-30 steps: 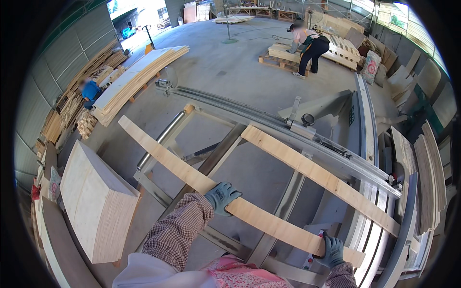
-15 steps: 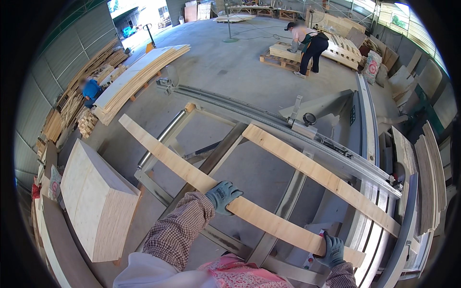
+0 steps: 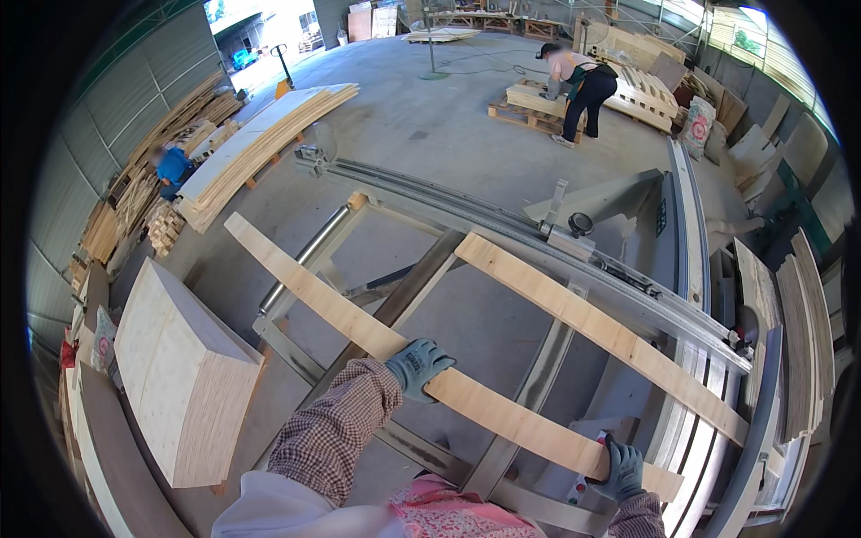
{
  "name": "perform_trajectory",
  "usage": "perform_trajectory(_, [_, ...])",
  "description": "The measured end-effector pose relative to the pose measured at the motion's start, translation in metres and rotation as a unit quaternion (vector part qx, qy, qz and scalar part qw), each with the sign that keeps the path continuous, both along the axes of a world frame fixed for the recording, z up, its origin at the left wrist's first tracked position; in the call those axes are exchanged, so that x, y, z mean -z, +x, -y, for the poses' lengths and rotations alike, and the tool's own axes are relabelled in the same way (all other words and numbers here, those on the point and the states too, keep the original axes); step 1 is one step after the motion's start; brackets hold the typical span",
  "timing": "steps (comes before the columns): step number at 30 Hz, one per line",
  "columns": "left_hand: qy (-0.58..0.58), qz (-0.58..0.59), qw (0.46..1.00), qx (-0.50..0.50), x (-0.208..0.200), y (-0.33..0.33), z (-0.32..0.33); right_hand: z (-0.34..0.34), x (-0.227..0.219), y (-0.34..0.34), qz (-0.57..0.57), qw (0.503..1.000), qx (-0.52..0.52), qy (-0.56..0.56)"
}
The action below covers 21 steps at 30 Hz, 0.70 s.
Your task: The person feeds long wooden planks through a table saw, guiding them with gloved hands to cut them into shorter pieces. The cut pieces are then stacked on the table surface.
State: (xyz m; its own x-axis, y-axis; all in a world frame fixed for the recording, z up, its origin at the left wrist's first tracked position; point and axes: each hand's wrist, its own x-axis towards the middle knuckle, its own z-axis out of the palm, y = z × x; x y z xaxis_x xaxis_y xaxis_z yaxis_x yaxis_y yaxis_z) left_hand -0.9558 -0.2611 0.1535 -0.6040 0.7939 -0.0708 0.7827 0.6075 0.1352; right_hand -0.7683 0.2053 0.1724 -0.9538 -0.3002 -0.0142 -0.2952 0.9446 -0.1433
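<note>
A long, narrow plywood strip (image 3: 511,412) slants across the near side of a metal saw-table frame (image 3: 525,390). Around its middle, my left hand (image 3: 418,368) in a grey-blue glove is closed over it. Close to its right end, my right hand (image 3: 621,470), gloved alike, grips the same strip with the fingers curled over the edge. A second plywood strip (image 3: 592,323) lies farther off on the frame, roughly parallel to the first, and neither hand touches it. Beyond it runs a metal fence rail (image 3: 430,202) carrying a stop with a black knob (image 3: 580,223).
A thick plywood stack (image 3: 179,386) stands at my left, and long sheets (image 3: 269,139) are piled farther off. One person (image 3: 587,85) bends over a pallet (image 3: 529,112); another in blue (image 3: 170,169) is near lumber at left. Upright boards (image 3: 798,332) stand at right.
Both hands keep their hold on the near strip, which stays practically in place. The view has shifted very slightly. The bending person's arm has moved a little.
</note>
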Motion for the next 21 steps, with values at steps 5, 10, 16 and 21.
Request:
perform_trajectory(5, [-0.011, 0.015, 1.000, -0.004, -0.001, -0.003, -0.005, -0.002, -0.003, -0.001, 0.027, 0.999, 0.016, 0.004])
perform_trajectory(10, [-0.065, 0.088, 0.994, -0.016, -0.011, -0.009, -0.006, -0.005, 0.001, -0.006, 0.017, 1.000, -0.008, -0.003])
perform_trajectory(16, [-0.011, 0.165, 0.914, -0.370, 0.003, -0.018, -0.063, -0.008, -0.002, 0.010, -0.035, 0.999, 0.001, -0.001])
perform_trajectory(21, [0.083, 0.039, 0.905, -0.416, 0.014, -0.003, -0.056, 0.007, -0.013, 0.001, -0.065, 0.996, -0.008, -0.052])
